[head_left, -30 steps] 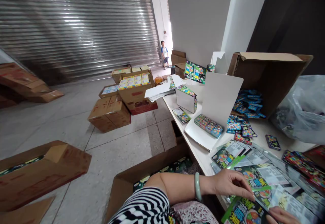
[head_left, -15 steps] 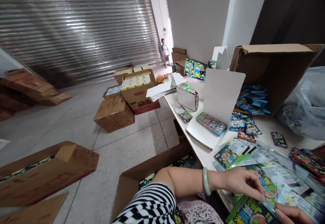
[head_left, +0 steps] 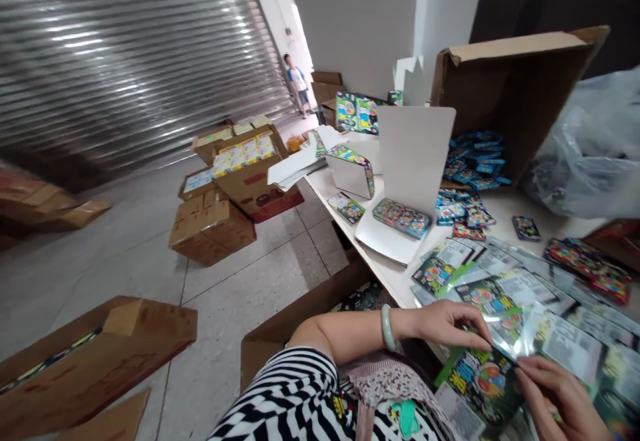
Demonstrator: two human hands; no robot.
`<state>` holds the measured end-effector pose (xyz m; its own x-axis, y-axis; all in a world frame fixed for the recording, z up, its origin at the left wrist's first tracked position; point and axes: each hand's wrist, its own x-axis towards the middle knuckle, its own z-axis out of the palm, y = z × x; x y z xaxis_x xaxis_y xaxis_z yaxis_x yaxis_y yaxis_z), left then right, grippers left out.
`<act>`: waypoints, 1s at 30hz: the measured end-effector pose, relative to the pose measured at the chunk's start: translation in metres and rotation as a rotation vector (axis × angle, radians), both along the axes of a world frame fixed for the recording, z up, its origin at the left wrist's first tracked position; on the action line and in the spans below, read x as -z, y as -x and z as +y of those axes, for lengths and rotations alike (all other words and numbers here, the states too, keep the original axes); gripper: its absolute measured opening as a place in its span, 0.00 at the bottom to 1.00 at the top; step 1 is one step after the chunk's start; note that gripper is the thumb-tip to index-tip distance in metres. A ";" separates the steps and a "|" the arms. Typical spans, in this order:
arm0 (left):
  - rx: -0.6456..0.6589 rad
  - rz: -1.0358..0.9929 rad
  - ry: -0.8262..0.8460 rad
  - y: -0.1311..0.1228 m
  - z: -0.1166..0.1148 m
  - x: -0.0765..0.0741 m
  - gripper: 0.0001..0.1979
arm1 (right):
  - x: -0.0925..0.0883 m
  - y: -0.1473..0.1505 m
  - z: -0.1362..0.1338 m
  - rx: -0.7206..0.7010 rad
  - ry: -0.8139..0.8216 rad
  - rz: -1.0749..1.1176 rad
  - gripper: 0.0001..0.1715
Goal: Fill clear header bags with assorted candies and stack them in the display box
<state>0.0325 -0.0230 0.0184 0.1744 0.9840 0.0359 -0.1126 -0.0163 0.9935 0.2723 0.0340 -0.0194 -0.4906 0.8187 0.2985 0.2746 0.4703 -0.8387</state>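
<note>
Gripping a glossy green plastic-sleeved printed card [head_left: 485, 384] — left hand [head_left: 445, 324] and right hand [head_left: 560, 394] pinched its edges, fingers closed; its slipperiness risked a drop.

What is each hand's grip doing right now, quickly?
Left hand: closed, pinching the edge of a glossy printed packet.
Right hand: closed, pinching that packet's edge too.
</note>
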 end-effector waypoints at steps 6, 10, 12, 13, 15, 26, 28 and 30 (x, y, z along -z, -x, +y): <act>-0.152 0.198 0.055 -0.012 -0.011 -0.018 0.15 | -0.044 0.032 -0.034 0.124 -0.037 -0.040 0.07; -0.204 0.324 0.028 -0.008 0.007 -0.002 0.12 | -0.053 0.025 -0.030 0.079 0.054 -0.090 0.17; -0.262 0.379 0.010 -0.006 0.015 0.009 0.13 | -0.054 0.003 -0.026 0.064 0.096 -0.077 0.26; -0.274 0.405 0.004 -0.006 0.017 0.013 0.13 | -0.053 -0.013 -0.024 0.106 0.111 -0.055 0.29; -0.275 0.442 -0.007 -0.007 0.018 0.017 0.13 | -0.047 -0.055 -0.017 0.289 0.137 -0.025 0.27; -0.279 0.448 -0.039 -0.021 0.021 0.013 0.14 | 0.030 -0.194 0.033 0.786 0.224 -0.599 0.12; -0.284 0.451 -0.032 -0.020 0.020 0.013 0.13 | 0.035 -0.194 0.029 0.787 0.219 -0.589 0.11; -0.288 0.452 -0.033 -0.019 0.020 0.015 0.13 | 0.038 -0.193 0.026 0.790 0.209 -0.560 0.09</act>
<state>0.0514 -0.0030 0.0038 -0.0975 0.9939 0.0511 0.3400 -0.0150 0.9403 0.4657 0.0598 -0.0578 0.1930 0.9812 0.0020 0.8279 -0.1618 -0.5370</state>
